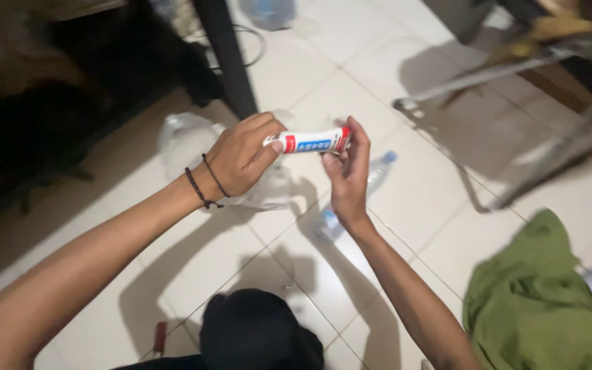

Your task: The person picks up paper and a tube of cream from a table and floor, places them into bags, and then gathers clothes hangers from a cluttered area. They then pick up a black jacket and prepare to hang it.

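A white tiled floor [296, 82] is filling the view, with shadows falling across it. Two hands are sharing one small white tube [313, 141] with red and blue markings, held level above the floor. The left hand [241, 156], wearing two dark cord bracelets [203, 183] at the wrist, is curling closed around one end. The right hand [347, 171] is standing upright, fingers pinching the other end. One plastic water bottle [378, 171] is lying below, one crumpled clear plastic bag [186, 140] beside it, and one green cloth [543, 308] nearby.
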